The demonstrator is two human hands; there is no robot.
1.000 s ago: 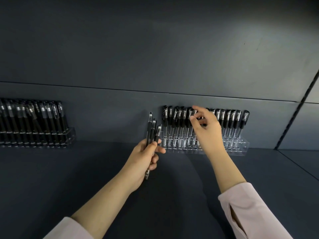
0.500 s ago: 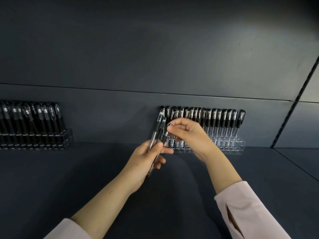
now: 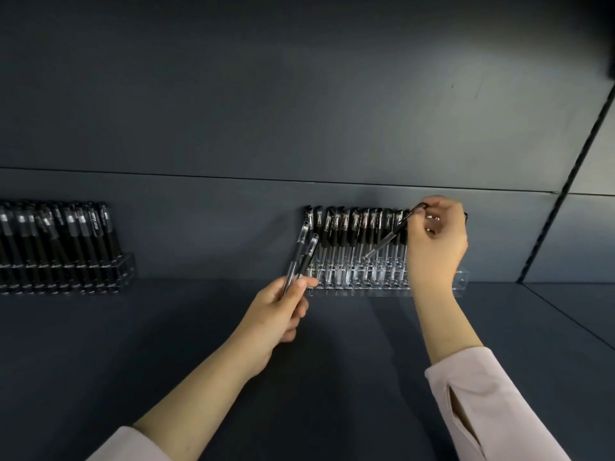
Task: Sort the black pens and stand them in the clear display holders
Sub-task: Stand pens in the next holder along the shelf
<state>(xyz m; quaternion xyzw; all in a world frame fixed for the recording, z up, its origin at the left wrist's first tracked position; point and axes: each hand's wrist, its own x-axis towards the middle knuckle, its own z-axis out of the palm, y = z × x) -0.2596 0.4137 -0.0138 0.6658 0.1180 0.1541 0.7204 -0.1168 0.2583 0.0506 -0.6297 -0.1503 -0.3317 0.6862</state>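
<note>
My left hand (image 3: 276, 311) grips two black pens (image 3: 301, 252), caps up, just left of the clear display holder (image 3: 461, 284) at the back of the shelf. Several black pens (image 3: 349, 237) stand in that holder in a row. My right hand (image 3: 436, 244) is raised in front of the holder's right half and pinches one black pen (image 3: 392, 232) by its cap. That pen slants down to the left, its tip over the holes in the middle of the holder. The pens behind my right hand are hidden.
A second clear holder (image 3: 128, 264) packed with several black pens stands at the far left against the back wall. The dark shelf (image 3: 166, 344) runs across the view. A dark upright rail (image 3: 565, 184) crosses the wall at the right.
My right hand took one pen from the bundle in my left hand and carried it up and right over the holder. My left hand now holds two pens instead of three.
</note>
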